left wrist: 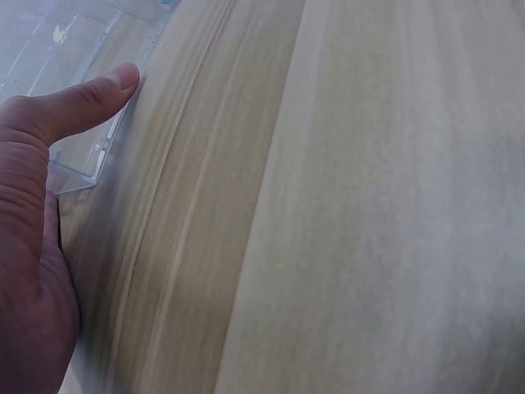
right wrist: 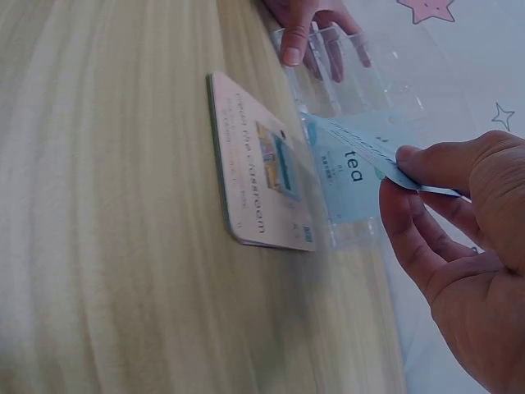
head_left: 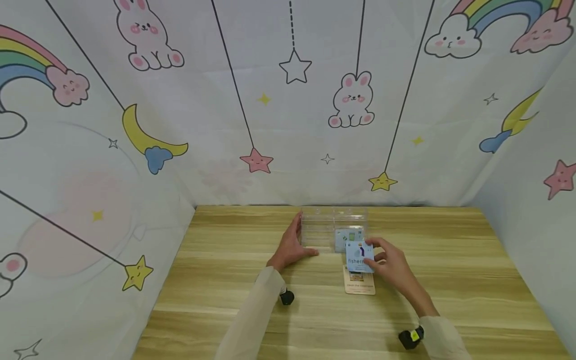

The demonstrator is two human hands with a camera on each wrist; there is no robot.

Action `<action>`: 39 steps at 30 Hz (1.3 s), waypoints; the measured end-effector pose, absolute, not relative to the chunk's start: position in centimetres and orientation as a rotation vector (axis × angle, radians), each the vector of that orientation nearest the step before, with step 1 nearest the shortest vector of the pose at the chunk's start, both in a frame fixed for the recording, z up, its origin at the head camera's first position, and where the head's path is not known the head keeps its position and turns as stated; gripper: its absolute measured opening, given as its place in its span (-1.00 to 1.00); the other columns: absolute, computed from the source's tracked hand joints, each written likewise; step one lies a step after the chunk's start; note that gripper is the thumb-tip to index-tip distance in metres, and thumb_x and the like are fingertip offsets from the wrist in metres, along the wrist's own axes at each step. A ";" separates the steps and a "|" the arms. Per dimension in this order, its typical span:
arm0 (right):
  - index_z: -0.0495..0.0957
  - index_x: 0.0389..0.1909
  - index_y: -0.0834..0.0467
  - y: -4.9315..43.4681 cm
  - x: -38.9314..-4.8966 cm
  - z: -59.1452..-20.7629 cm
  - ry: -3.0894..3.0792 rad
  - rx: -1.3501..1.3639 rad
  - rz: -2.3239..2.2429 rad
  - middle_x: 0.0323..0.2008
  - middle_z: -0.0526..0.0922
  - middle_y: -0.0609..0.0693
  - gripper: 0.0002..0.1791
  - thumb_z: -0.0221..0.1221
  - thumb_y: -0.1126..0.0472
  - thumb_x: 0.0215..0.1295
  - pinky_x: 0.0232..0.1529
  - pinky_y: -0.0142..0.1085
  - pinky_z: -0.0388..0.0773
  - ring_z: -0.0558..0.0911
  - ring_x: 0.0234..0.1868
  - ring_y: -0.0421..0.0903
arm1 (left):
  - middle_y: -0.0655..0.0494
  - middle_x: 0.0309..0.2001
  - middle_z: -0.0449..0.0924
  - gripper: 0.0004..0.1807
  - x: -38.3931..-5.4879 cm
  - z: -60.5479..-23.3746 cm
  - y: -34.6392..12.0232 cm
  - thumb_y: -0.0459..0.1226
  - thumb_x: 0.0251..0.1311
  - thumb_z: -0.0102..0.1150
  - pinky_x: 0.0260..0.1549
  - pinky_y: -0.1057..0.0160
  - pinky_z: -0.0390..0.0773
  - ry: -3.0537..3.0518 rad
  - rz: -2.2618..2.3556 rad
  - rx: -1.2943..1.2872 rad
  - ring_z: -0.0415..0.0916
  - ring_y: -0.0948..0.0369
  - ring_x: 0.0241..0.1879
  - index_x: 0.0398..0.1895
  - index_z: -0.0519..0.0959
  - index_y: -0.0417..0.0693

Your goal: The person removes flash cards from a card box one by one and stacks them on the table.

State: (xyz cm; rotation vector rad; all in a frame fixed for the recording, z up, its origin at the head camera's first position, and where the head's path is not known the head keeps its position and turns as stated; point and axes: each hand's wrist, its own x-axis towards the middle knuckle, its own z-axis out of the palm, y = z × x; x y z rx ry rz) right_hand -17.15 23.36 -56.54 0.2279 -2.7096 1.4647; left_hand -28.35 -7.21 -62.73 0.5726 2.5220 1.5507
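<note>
A clear plastic compartment box [head_left: 317, 227] lies at the table's back edge. My left hand [head_left: 290, 247] rests against its left front corner, fingers straight along the side and thumb along the front edge. In the left wrist view the thumb [left wrist: 94, 97] touches the front edge. My right hand [head_left: 391, 265] pinches a light blue card [head_left: 355, 260] reading "fisherm…" between thumb and fingers, tilted over the box's front right. Behind it, a blue "tea" card [right wrist: 353, 172] lies in the front right compartment. A stack of cream-coloured cards [right wrist: 262, 172] lies in front of the box.
The wood-grain table [head_left: 234, 300] runs up to a white cloth [head_left: 297, 120] printed with rabbits and stars, which hangs behind it and at both sides. Black wrist devices [head_left: 411, 338] sit at both sleeves.
</note>
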 end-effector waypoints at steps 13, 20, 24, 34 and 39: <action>0.54 0.13 0.32 23.1 -15.6 -57.9 -2.748 0.204 1.562 -0.05 0.61 0.24 -0.51 0.44 0.47 0.18 -0.41 -0.39 0.63 0.70 -0.35 -0.12 | 0.07 0.67 -0.08 0.49 -28.5 -62.9 -7.3 -0.18 -0.14 0.75 0.48 0.23 0.22 2.537 1.520 0.557 0.04 0.12 0.59 0.72 -0.21 0.11; 0.54 0.11 0.32 22.9 -14.8 -58.3 -2.768 0.164 1.581 -0.05 0.61 0.23 -0.53 0.45 0.45 0.18 -0.39 -0.40 0.64 0.74 -0.29 -0.08 | 0.02 0.67 -0.08 0.50 -28.4 -62.8 -7.3 -0.17 -0.14 0.75 0.49 0.19 0.22 2.534 1.521 0.565 0.05 0.09 0.59 0.72 -0.22 0.08; 0.54 0.11 0.32 22.8 -14.6 -58.6 -2.767 0.160 1.613 -0.04 0.61 0.24 -0.53 0.44 0.45 0.19 -0.40 -0.40 0.65 0.76 -0.25 -0.06 | 0.03 0.67 -0.08 0.50 -28.4 -62.8 -7.3 -0.17 -0.14 0.75 0.49 0.21 0.21 2.537 1.519 0.563 0.05 0.10 0.59 0.72 -0.22 0.10; 0.56 0.11 0.33 22.8 -14.5 -59.2 -2.844 0.196 1.461 -0.07 0.62 0.16 -0.52 0.47 0.40 0.19 -0.48 -0.39 0.56 0.61 -0.39 -0.18 | 0.02 0.66 -0.07 0.49 -28.4 -62.7 -7.3 -0.17 -0.14 0.75 0.49 0.20 0.21 2.535 1.531 0.559 0.05 0.10 0.59 0.72 -0.21 0.10; 0.59 0.10 0.32 23.0 -14.5 -59.5 -2.860 0.266 1.289 -0.17 0.58 0.08 -0.51 0.51 0.36 0.15 -0.45 -0.40 0.47 0.49 -0.39 -0.19 | 0.06 0.67 -0.09 0.50 -28.5 -62.8 -7.2 -0.18 -0.14 0.75 0.49 0.25 0.20 2.524 1.530 0.556 0.03 0.14 0.59 0.72 -0.22 0.13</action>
